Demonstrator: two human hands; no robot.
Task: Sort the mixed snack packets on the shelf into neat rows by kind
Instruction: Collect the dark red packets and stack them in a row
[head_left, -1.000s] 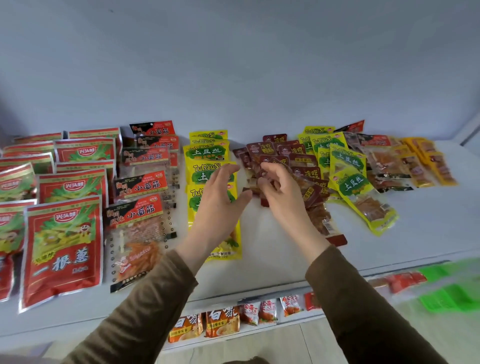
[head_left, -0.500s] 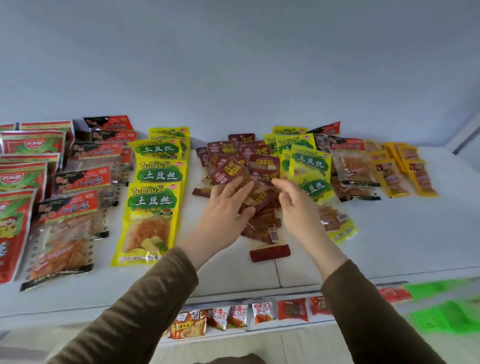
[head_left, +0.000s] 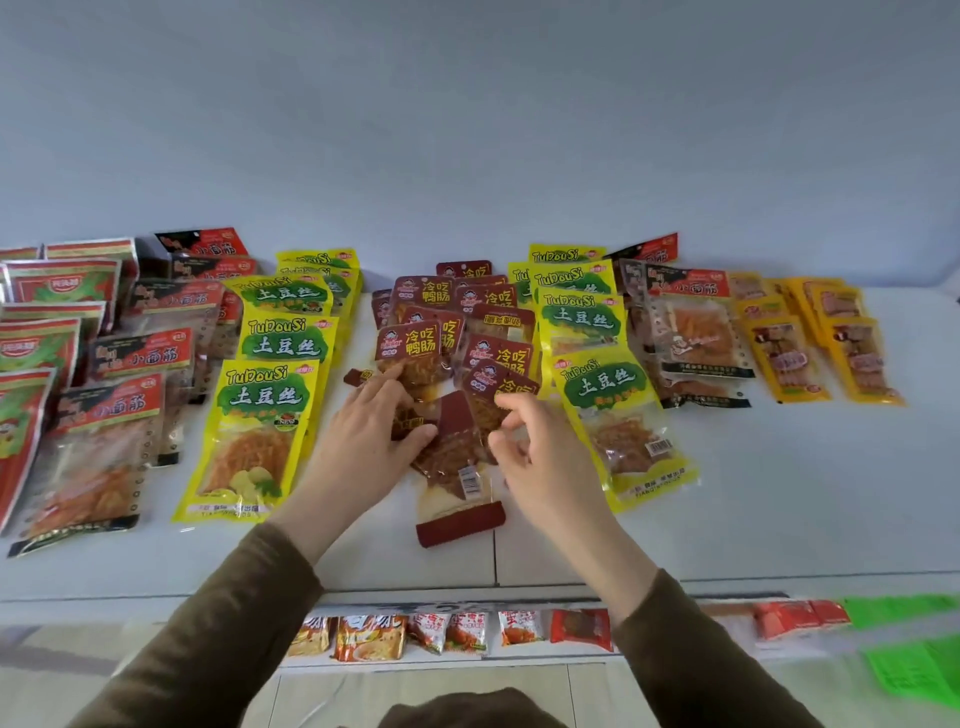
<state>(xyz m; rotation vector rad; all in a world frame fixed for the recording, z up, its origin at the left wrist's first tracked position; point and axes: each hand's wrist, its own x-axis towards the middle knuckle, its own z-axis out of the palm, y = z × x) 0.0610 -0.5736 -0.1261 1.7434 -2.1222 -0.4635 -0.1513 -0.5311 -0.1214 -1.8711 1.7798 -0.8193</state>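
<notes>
White shelf (head_left: 779, 519) spanned frame. Red packets (head_left: 31, 338) at far left, black-red packets (head_left: 140, 358) beside them. Yellow packets (head_left: 270, 384) left of centre, more (head_left: 582, 322) right of centre. Orange packets (head_left: 810, 353) at right. Maroon packets (head_left: 467, 332) jumbled at centre. Left hand (head_left: 371, 431) lay flat, fingers spread, on maroon pile. Right hand (head_left: 540, 447) pinched maroon packet's (head_left: 498, 389) lower edge.
</notes>
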